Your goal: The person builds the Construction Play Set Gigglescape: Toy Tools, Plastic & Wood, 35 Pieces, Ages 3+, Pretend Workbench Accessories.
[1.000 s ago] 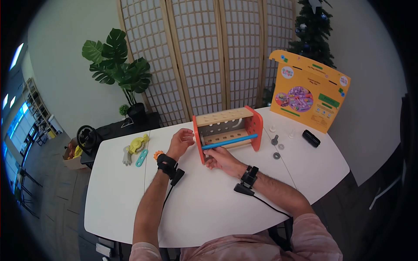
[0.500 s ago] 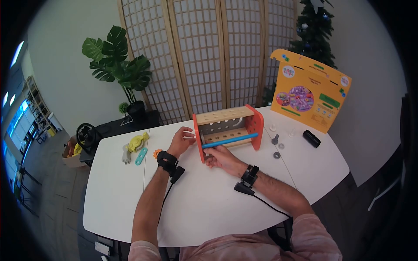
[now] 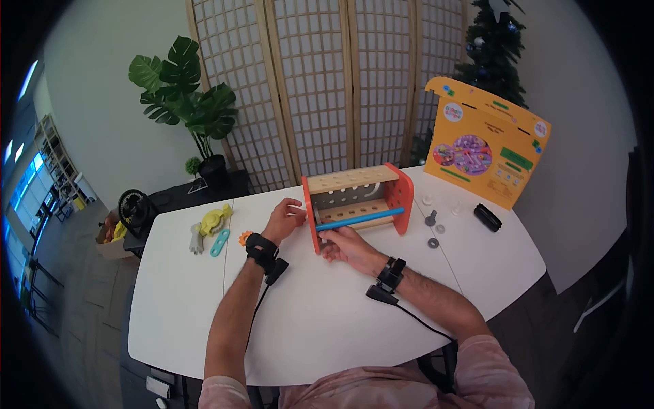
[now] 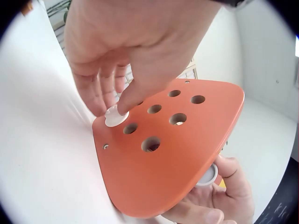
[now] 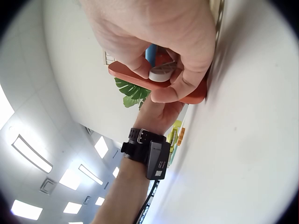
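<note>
A wooden box frame with red-orange end panels (image 3: 398,204) and a blue rod (image 3: 361,221) across its front stands on the table. At its left end panel (image 4: 140,182), my left hand (image 3: 283,223) pinches a white disc (image 4: 117,119) against the outer face, beside several round holes. My right hand (image 3: 351,250) is on the inner side of that panel, low under the rod, with a pale grey ring-shaped piece (image 5: 162,73) between thumb and fingers. The left wrist view also shows this ring (image 4: 207,176) past the panel's edge. How the disc sits in its hole is hidden.
Left on the table (image 3: 177,300) lie a yellow piece (image 3: 216,221), grey piece (image 3: 197,240), teal strip (image 3: 220,243) and orange gear (image 3: 244,238). Rightward are a grey bolt (image 3: 430,218), grey nuts (image 3: 433,243), a black case (image 3: 487,217) and an upright yellow carton (image 3: 477,150).
</note>
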Tool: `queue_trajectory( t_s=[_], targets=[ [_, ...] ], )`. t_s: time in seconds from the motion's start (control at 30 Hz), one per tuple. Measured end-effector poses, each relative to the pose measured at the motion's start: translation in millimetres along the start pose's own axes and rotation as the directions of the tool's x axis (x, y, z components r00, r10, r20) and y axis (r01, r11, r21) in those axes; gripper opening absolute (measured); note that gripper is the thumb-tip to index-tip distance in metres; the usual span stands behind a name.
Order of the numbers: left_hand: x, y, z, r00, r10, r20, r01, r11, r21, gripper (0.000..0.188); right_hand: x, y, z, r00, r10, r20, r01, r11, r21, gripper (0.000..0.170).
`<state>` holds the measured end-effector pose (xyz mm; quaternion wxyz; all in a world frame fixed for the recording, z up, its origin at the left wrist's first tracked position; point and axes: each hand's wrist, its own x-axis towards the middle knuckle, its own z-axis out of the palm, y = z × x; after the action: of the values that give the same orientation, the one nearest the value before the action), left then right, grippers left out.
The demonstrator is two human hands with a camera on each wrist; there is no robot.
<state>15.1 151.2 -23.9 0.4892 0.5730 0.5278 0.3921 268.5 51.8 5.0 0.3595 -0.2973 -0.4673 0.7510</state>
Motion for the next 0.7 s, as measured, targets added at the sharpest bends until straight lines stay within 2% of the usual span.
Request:
queue_trajectory(
  t_s=[0.07,0.2,0.27,0.3,0.37,0.43,0.5,0.57,0.6,0.67,0.7],
  targets=[
    [-6,2,7,0.958,0.282,-0.055,-0.286,0.955,-0.076,0.038,1,-1,0,1.0,0.003,0.0,-0.003,1.0,-0.001,0.02],
    [-6,3,7,0.974,0.198,-0.107,-0.207,0.975,-0.079,0.035,-1,1,0,1.0,-0.008,-0.009,0.008,1.0,0.014,0.021],
    [0,-2,1,1.0,0.026,0.012,-0.026,0.998,0.053,0.037,-1,0,0,1.0,-0.004,-0.005,0.004,1.0,0.012,0.021],
    [2,-6,0,1.0,0.027,0.01,-0.028,0.998,0.053,0.037,0,0,0,1.0,-0.005,-0.005,0.005,1.0,0.012,0.021],
    [3,-14,2,0.99,0.14,0.003,-0.14,0.99,-0.033,0.038,-1,-2,1,1.0,-0.002,-0.004,0.002,1.0,0.014,0.022],
    [6,-20,1,0.984,0.179,0.008,-0.179,0.983,-0.041,0.036,0,0,-2,1.0,0.003,-0.006,-0.003,1.0,0.017,0.022],
    [10,-27,0,0.976,0.218,0.009,-0.217,0.975,-0.051,0.035,5,5,-8,0.999,0.024,0.024,-0.025,1.0,0.015,0.03],
    [10,-26,1,0.949,0.314,0.011,-0.314,0.948,0.056,0.035,5,5,-9,0.999,0.035,0.021,-0.035,0.999,0.018,0.03],
    [9,-26,1,0.949,0.314,0.011,-0.314,0.948,0.055,0.035,5,4,-9,0.999,0.044,0.017,-0.044,0.999,0.02,0.03],
    [6,-23,2,0.931,0.364,-0.016,-0.354,0.913,0.202,0.036,4,3,-8,0.999,0.045,0.018,-0.045,0.999,0.02,0.03],
    [4,-21,3,0.931,0.365,-0.016,-0.354,0.913,0.202,0.036,4,3,-8,0.999,0.046,0.019,-0.047,0.999,0.021,0.03]
  ],
)
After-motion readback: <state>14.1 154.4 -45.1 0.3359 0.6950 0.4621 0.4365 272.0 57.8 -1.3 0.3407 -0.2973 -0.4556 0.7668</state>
